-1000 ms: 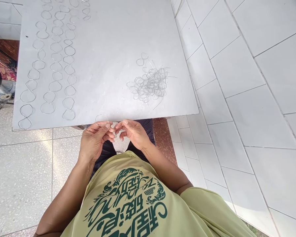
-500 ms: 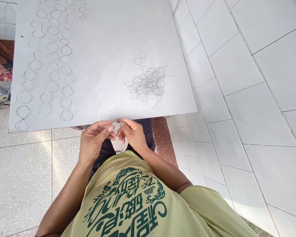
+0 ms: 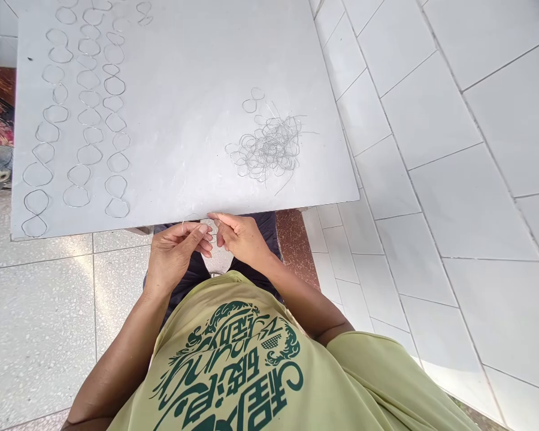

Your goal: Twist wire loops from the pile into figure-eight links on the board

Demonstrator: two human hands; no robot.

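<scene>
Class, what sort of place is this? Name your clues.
Probably an informal handwork space: figure-eight wire loops lie in columns on a pale tabletop, with a tangled wire heap to their right.

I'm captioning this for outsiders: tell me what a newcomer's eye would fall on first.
First, the tangled heap of wire on the right side of the pale table. Next, the columns of figure-eight wires along its left, then the left hand pinching a thin wire by the near edge, close to the right hand.
</scene>
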